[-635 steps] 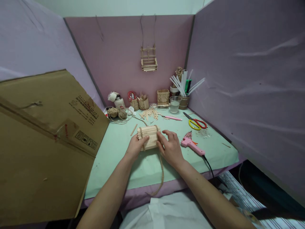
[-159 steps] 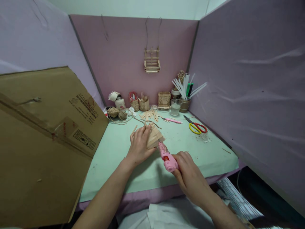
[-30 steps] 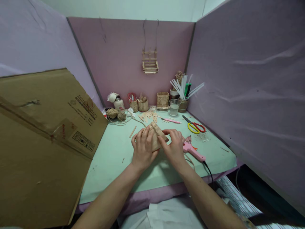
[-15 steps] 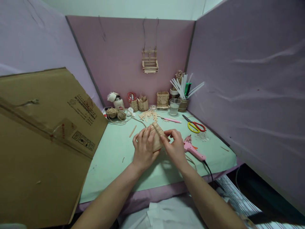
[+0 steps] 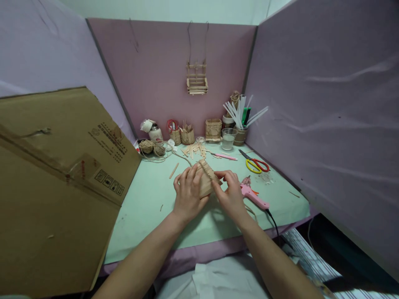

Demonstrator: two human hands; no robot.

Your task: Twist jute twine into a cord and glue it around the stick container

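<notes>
A pale wooden craft piece (image 5: 205, 187), seemingly built from flat sticks, is held up above the middle of the table. Along its upper right edge runs a strip of twisted twine (image 5: 207, 167). My left hand (image 5: 189, 189) is closed around the piece from the left, fingers lying over its face. My right hand (image 5: 229, 189) pinches at the lower end of the twine strip, thumb and forefinger against the piece's edge. What lies beneath its fingertips is partly hidden. A pink glue gun (image 5: 254, 196) lies just right of my right hand.
Scissors (image 5: 257, 165) and a pink craft knife (image 5: 225, 156) lie behind the hands. Loose wooden sticks (image 5: 195, 150), twine balls (image 5: 152, 147), a cup of liquid (image 5: 228, 139) and a holder of glue sticks (image 5: 240, 135) line the back. A cardboard sheet (image 5: 62, 187) leans at left.
My right thumb and fingertips have slid slightly down along the twine edge, baring more of the strip. My left hand keeps its hold on the piece.
</notes>
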